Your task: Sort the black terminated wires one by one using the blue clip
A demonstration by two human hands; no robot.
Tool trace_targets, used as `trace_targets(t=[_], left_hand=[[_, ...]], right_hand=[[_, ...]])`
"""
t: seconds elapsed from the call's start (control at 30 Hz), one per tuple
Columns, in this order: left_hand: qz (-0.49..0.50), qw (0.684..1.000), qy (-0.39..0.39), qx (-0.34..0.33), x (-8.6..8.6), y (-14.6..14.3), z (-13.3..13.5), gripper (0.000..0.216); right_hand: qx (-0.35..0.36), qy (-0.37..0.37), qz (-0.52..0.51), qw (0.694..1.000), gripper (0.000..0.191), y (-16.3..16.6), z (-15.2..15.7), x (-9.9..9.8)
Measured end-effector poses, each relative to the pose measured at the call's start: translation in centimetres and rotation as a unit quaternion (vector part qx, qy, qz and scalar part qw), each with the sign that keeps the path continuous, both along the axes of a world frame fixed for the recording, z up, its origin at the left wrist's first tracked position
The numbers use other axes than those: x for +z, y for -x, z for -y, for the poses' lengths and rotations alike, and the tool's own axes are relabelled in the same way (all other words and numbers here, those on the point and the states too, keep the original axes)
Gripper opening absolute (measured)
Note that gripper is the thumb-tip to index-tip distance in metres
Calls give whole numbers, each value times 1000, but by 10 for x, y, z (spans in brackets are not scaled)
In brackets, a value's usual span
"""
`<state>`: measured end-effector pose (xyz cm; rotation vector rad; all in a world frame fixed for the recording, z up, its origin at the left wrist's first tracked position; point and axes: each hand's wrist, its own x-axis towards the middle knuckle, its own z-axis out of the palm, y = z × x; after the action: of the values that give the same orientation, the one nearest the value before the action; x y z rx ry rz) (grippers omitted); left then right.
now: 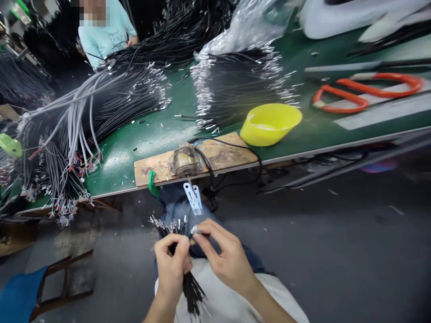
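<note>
My left hand (pixel 172 265) is closed around a small bundle of black wires (pixel 168 229) with bare metal tips, held upright over my lap. My right hand (pixel 222 255) pinches the metal tip of one wire from that bundle between thumb and forefinger. Both hands are close together, just below the table edge. Right above them a small tool (pixel 184 162) is fixed on a wooden board (pixel 222 154), with a white metal blade (pixel 194 197) hanging down from it.
The green table (pixel 155 130) carries big heaps of black and grey cables (pixel 101 103), a plastic bag (pixel 249 22), a yellow bowl (pixel 271 123) and orange-handled scissors (pixel 367 89). Another person in a light blue shirt (pixel 106 31) sits opposite. A wooden stool (pixel 60 282) stands lower left.
</note>
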<state>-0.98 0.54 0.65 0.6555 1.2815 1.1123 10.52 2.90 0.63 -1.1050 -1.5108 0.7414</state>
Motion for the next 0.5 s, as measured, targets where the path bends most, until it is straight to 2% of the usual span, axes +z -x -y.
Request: trace_targets(t=[0.1,0.23,0.33,0.5], left_hand=[[2,1000,-2,-5,3,5,-4,40],[-14,1000,-14,-3,9,8,-7,35],[-27,999,-19,-10,11,7,-7,32],[-112,990,-81,-5,13,4,-6,20]], right_hand=[[53,27,-13,998,18,-5,0,-3],[17,51,-66,996,13,-8,-2,-10],[42,38,-82,995,6,-5,-2,-9],[58,90,-155,982,17,-6,-6,-3]])
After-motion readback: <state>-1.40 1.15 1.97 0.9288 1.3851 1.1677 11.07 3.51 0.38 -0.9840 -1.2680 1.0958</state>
